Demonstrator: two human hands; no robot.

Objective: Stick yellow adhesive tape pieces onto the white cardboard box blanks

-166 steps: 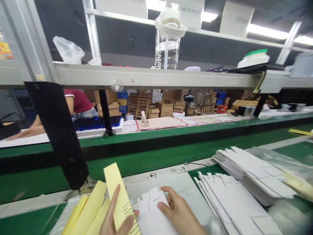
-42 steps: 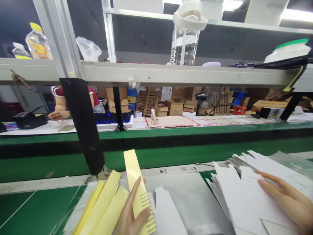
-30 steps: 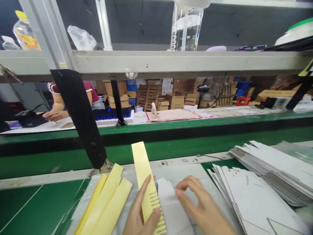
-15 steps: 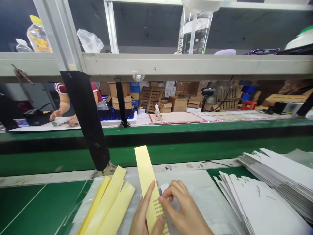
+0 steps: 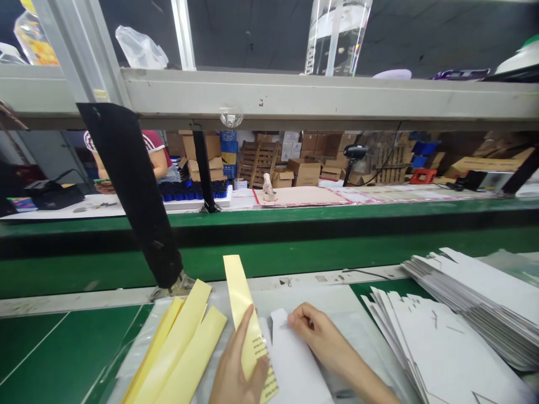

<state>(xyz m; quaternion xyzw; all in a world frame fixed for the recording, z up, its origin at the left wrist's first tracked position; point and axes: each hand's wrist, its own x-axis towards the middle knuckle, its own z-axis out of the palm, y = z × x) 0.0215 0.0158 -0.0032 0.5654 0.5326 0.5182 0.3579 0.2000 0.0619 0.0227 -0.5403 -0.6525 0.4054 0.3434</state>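
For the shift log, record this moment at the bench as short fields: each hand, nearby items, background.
Left hand: grips a printed yellow paper strip, held upright
Right hand: fingertips at the top of a white die-cut card
Nearby: loose yellow strips to the left; stacks of white die-cut cards to the right
Background: co-worker in a maroon shirt across the green conveyor; cardboard boxes

Head view looks down across the workbench [image 5: 63, 348].
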